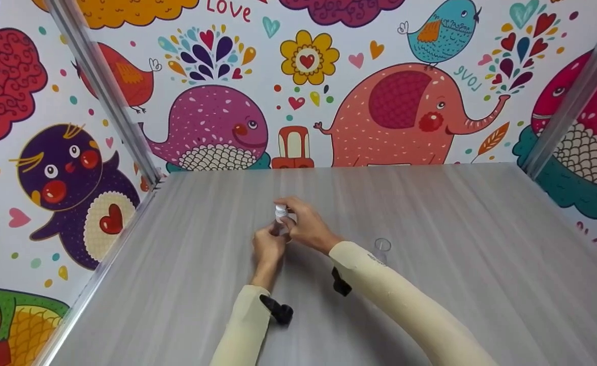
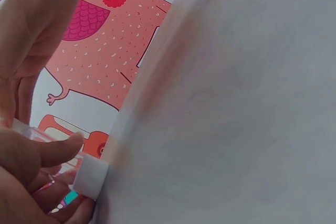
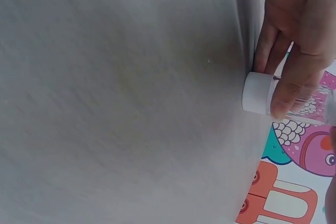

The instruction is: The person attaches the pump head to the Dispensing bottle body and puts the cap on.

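A small clear bottle (image 3: 310,109) with a white piece at each end stands upright between both hands. My left hand (image 1: 269,246) grips its lower part, with fingers and thumb round the clear wall just above the white lower end (image 2: 92,178). Higher up, my right hand (image 1: 306,223) pinches the white top (image 1: 280,211) between bent fingers and thumb. The left wrist view has the white lower end close over the tabletop. Part of the bottle's middle is hidden behind the fingers.
A clear drinking glass (image 1: 382,246) stands on the grey wood-grain table (image 1: 176,284), right beside the right forearm. Black wrist cameras (image 1: 278,310) stick out from the cream sleeves. Printed walls (image 1: 303,107) and metal posts (image 1: 107,96) border the table's back and sides.
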{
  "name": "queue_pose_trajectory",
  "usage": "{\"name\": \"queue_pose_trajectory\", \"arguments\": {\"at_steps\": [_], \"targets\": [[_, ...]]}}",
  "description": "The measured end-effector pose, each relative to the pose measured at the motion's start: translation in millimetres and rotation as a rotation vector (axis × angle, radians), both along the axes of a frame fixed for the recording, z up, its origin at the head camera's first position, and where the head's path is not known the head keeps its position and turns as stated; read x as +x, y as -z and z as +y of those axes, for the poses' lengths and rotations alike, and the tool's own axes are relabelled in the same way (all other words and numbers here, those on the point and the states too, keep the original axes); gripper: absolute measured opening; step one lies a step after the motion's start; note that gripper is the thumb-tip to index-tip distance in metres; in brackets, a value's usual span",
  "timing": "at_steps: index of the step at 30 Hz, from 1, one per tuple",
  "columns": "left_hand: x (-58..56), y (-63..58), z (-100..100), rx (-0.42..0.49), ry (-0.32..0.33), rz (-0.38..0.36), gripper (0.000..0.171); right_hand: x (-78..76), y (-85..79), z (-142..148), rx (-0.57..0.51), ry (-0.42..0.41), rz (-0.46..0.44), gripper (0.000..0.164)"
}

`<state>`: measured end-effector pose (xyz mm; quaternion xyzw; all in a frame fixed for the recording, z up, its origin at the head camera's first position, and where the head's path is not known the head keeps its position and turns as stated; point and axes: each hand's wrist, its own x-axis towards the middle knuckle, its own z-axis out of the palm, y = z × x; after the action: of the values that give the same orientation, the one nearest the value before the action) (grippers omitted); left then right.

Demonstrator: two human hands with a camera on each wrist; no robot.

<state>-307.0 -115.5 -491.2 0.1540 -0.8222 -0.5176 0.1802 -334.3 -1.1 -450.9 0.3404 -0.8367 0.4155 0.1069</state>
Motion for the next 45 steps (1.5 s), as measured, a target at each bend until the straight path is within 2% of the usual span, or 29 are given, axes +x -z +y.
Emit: {"name": "queue_pose_trajectory", "arguments": {"at_steps": [9, 15, 24, 32, 38, 45], "targets": [[-2.4, 3.3, -0.4, -0.018, 0.002, 0.034, 0.008, -1.1, 0.2, 0.7, -0.005, 0.017, -0.045, 0.040], [-1.5, 1.6, -0.3, -0.013, 0.010, 0.032, 0.011, -1.4, -0.4, 0.2, 0.011, 0.020, -0.030, 0.040], [-2.7, 2.1, 0.2, -0.022, -0.001, 0.033, 0.004, -0.7, -7.0, 3.0, 0.061, 0.058, -0.002, 0.049], [-1.1, 0.1, 1.2, -0.020, -0.011, 0.006, 0.006, -0.6, -8.1, 1.3, 0.056, 0.018, 0.022, 0.050], [-1.6, 0.1, 1.2, -0.047, -0.009, 0.014, 0.023, 1.9, -2.4, -1.0, 0.025, 0.007, 0.048, 0.042], [0.2, -1.0, 0.2, -0.041, 0.010, 0.003, 0.009, 2.6, -2.0, -1.6, -0.010, 0.035, 0.022, 0.040]]}}
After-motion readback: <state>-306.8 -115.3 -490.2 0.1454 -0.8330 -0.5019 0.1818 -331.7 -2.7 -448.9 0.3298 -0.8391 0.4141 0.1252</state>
